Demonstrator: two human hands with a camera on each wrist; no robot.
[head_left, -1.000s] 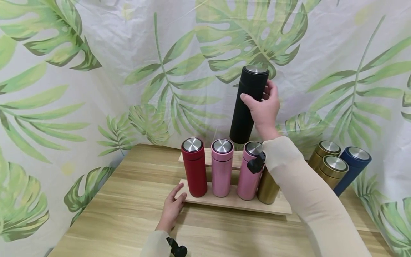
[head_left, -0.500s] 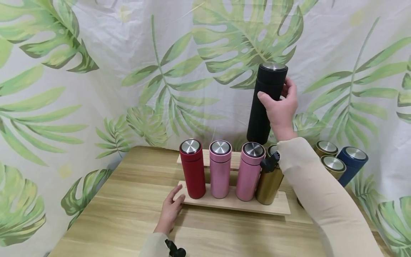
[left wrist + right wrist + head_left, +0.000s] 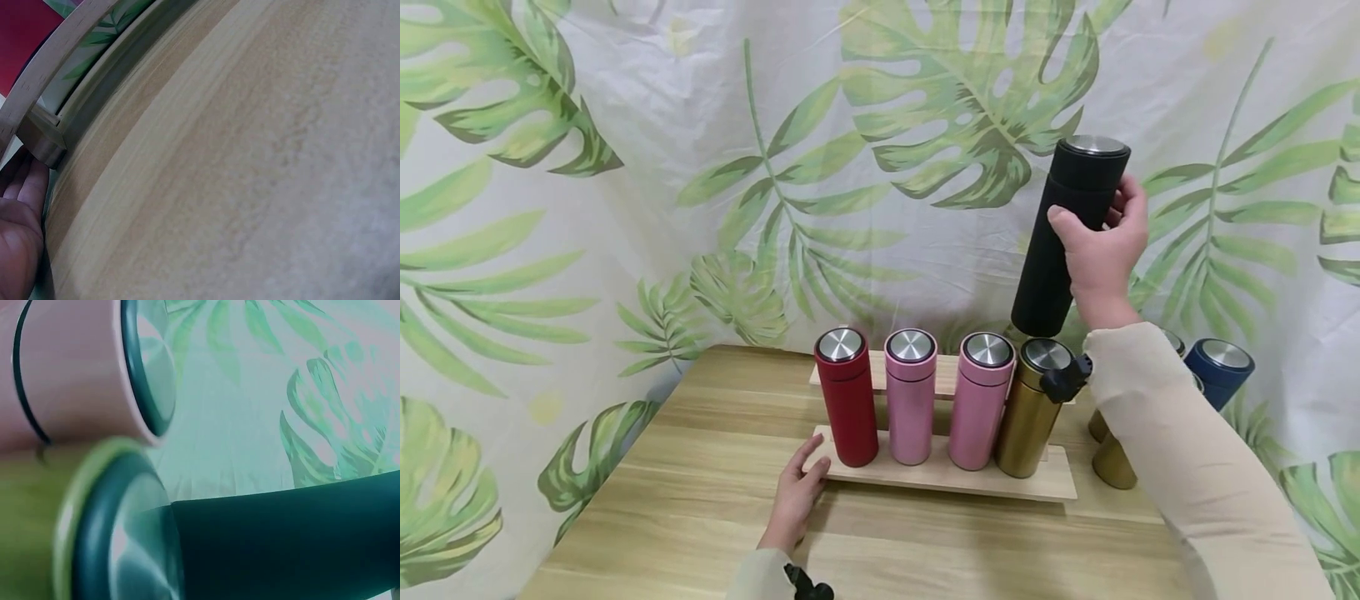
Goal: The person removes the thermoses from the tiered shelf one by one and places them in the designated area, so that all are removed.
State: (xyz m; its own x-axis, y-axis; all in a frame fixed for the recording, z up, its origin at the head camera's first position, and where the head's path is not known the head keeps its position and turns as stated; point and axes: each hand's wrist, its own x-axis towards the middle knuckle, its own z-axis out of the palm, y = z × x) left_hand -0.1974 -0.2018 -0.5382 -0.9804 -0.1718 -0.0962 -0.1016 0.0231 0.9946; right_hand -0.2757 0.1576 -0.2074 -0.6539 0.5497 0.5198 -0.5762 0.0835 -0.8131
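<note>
Above rack's (image 3: pixel 940 467) right end, head: right hand (image 3: pixel 1105 258) grasps tilted black bottle (image 3: pixel 1051 262) | left wrist: left hand (image 3: pixel 19 237), fingers relaxed, touches rack's left end; light pressure should steady it | right wrist: 1 gold bottle (image 3: pixel 28 519) near, clearance unclear; better carried high

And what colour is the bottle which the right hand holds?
The bottle is black with a silvery top disc; the head view shows it best.
</note>
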